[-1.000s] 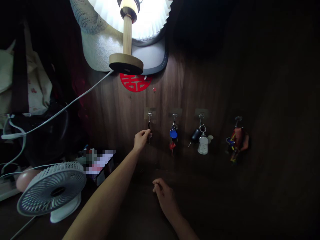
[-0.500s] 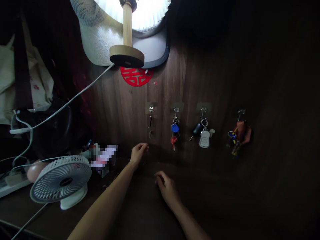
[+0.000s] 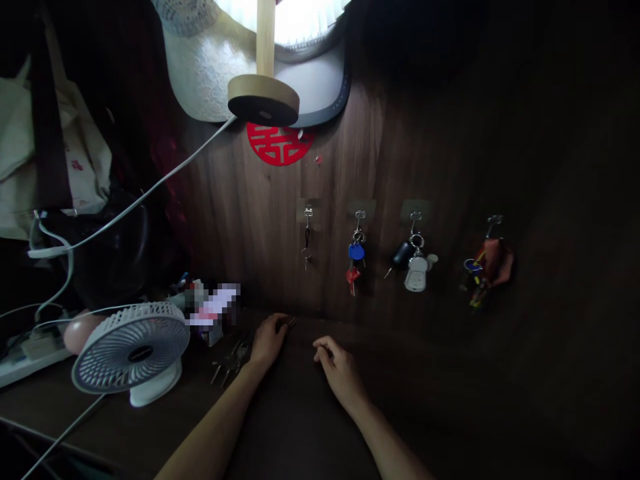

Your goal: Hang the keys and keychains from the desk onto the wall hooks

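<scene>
My left hand [image 3: 269, 343] is palm down on the dark desk near the wall, thumb and forefinger apart beside a small brass-coloured piece [image 3: 292, 323], possibly a key; its other fingers are hidden. Left of that wrist lie several loose keys [image 3: 231, 360]. My right hand [image 3: 341, 373] rests on the desk with fingers loosely curled, a gap to the thumb and nothing visible in it. Above, wall hooks hold a single key on a black loop [image 3: 307, 255], keys with blue and red heads [image 3: 356, 252], a bunch with a grey-white fob [image 3: 416, 273] and keys with a brown-orange pouch [image 3: 494, 260].
A white fan [image 3: 137, 350] stands at left, with a power strip [image 3: 30, 360] behind it. Caps [image 3: 200, 73] and a lit lamp with a wooden base [image 3: 263, 99] hang above a red paper cutout [image 3: 280, 148]. A white cable [image 3: 165, 177] runs leftward.
My left hand has come down from below the leftmost hook to the desk, beside the brass-coloured piece. The loose keys now show. My right hand stays; the view shifts slightly.
</scene>
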The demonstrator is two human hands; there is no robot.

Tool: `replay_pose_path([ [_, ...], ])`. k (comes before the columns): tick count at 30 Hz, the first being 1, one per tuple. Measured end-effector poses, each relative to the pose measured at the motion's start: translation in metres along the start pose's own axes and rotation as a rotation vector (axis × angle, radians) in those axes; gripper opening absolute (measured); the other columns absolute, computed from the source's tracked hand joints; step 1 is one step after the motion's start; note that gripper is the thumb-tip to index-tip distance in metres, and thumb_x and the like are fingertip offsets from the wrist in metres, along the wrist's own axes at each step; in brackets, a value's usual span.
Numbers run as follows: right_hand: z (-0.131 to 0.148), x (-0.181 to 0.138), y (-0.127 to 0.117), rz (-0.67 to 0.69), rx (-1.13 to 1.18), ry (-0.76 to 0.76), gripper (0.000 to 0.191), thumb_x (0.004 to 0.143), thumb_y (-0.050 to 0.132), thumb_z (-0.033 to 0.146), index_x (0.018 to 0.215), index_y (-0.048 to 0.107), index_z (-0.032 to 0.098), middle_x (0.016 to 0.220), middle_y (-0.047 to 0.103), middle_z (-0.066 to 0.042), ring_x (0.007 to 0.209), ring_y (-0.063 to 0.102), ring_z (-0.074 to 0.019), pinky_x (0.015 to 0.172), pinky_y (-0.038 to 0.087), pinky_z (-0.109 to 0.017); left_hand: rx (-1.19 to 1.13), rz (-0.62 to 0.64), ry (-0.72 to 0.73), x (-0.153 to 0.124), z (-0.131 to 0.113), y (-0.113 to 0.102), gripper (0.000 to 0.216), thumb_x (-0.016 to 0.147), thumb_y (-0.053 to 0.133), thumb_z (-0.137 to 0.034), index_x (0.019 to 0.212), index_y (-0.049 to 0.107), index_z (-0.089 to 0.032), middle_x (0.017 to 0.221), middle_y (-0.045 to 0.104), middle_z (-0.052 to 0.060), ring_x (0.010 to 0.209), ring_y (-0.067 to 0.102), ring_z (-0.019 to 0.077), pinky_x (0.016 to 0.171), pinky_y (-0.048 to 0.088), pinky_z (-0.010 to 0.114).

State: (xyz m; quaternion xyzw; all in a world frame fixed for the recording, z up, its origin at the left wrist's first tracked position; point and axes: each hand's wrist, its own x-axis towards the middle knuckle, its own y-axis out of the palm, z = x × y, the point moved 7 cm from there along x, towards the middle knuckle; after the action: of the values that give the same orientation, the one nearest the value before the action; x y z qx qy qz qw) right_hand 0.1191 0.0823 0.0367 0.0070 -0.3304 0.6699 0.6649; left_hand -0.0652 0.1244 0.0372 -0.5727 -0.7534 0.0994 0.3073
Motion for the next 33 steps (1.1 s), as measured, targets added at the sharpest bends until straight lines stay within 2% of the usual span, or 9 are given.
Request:
replay_pose_path([
  [3, -0.003, 0.000, 0.002, 0.004, -0.012, 0.000, 0.020, 0.083, 0.042, 0.031, 0.083, 0.060, 0.021, 0.064, 0.063, 0.000, 0.058, 0.059, -0.0140, 0.057, 0.043, -0.022, 0.370, 0.034, 0.036, -0.008, 0.001, 0.004, 0.032, 0.080, 0.052, -0.021, 0.112, 0.059, -0.020, 0.112, 0.063, 0.008, 0.106, 0.054, 0.0236, 0.089, 0.039, 0.034],
  [5, -0.004, 0.000, 0.002, 0.004, -0.015, -0.008, 0.020, 0.083, 0.042, 0.030, 0.084, 0.060, 0.020, 0.064, 0.063, 0.001, 0.058, 0.059, -0.0139, 0.057, 0.043, -0.022, 0.493, 0.056, 0.054, -0.011, 0.000, 0.008, 0.031, 0.082, 0.052, -0.024, 0.112, 0.058, -0.020, 0.114, 0.061, 0.008, 0.107, 0.052, 0.0248, 0.087, 0.039, 0.035],
  [9, -0.005, 0.000, 0.003, 0.004, -0.020, 0.006, 0.020, 0.083, 0.042, 0.029, 0.084, 0.060, 0.020, 0.064, 0.063, 0.001, 0.058, 0.059, -0.0135, 0.058, 0.043, -0.022, 0.581, 0.079, 0.086, -0.014, -0.005, 0.009, 0.022, 0.084, 0.051, -0.024, 0.102, 0.062, -0.020, 0.108, 0.062, 0.007, 0.101, 0.054, 0.0233, 0.083, 0.039, 0.032],
  [14, -0.003, 0.000, 0.003, 0.015, -0.012, 0.017, 0.021, 0.083, 0.042, 0.030, 0.085, 0.060, 0.020, 0.065, 0.063, 0.001, 0.057, 0.058, -0.0135, 0.057, 0.043, -0.022, 0.581, 0.083, 0.119, -0.020, -0.012, 0.006, 0.016, 0.084, 0.051, -0.021, 0.094, 0.063, -0.020, 0.100, 0.064, 0.005, 0.095, 0.056, 0.0222, 0.080, 0.038, 0.031],
  [18, -0.003, 0.000, 0.002, 0.015, -0.018, 0.015, 0.021, 0.083, 0.042, 0.030, 0.085, 0.060, 0.021, 0.066, 0.064, 0.000, 0.060, 0.060, -0.0143, 0.059, 0.044, -0.023, 0.436, 0.088, 0.191, -0.024, -0.017, 0.007, 0.013, 0.083, 0.052, -0.025, 0.089, 0.062, -0.020, 0.091, 0.066, 0.005, 0.091, 0.058, 0.0221, 0.081, 0.038, 0.032],
  [22, -0.004, 0.000, 0.001, -0.016, -0.041, -0.006, 0.020, 0.082, 0.041, 0.027, 0.087, 0.060, 0.021, 0.075, 0.066, -0.002, 0.065, 0.061, -0.0149, 0.062, 0.046, -0.024, 0.088, 0.096, 0.221, -0.025, -0.023, 0.011, 0.014, 0.081, 0.054, -0.032, 0.083, 0.062, -0.021, 0.086, 0.067, 0.003, 0.086, 0.060, 0.0197, 0.079, 0.041, 0.029],
  [26, 0.003, 0.000, -0.006, -0.100, -0.050, -0.082, 0.020, 0.080, 0.042, 0.022, 0.089, 0.059, 0.021, 0.089, 0.065, -0.005, 0.082, 0.061, -0.0175, 0.065, 0.048, -0.026, -0.202, 0.164, 0.136, -0.029, -0.028, 0.022, 0.020, 0.078, 0.054, -0.039, 0.077, 0.062, -0.020, 0.077, 0.066, 0.001, 0.076, 0.059, 0.0171, 0.072, 0.043, 0.026],
  [29, 0.013, -0.002, -0.011, -0.165, -0.086, -0.179, 0.022, 0.077, 0.045, 0.017, 0.094, 0.059, 0.021, 0.095, 0.063, -0.006, 0.092, 0.058, -0.0189, 0.081, 0.048, -0.033, -0.338, 0.236, 0.084, -0.032, -0.034, 0.030, 0.025, 0.076, 0.055, -0.042, 0.071, 0.061, -0.018, 0.070, 0.063, -0.001, 0.071, 0.056, 0.0154, 0.069, 0.042, 0.024],
  [33, 0.021, -0.004, -0.010, -0.149, -0.108, -0.277, 0.031, 0.077, 0.046, 0.013, 0.104, 0.058, 0.023, 0.103, 0.063, -0.006, 0.101, 0.056, -0.0196, 0.092, 0.044, -0.038, -0.466, 0.320, 0.011, -0.035, -0.035, 0.037, 0.032, 0.074, 0.057, -0.048, 0.067, 0.059, -0.017, 0.065, 0.058, -0.002, 0.067, 0.052, 0.0135, 0.067, 0.040, 0.023],
])
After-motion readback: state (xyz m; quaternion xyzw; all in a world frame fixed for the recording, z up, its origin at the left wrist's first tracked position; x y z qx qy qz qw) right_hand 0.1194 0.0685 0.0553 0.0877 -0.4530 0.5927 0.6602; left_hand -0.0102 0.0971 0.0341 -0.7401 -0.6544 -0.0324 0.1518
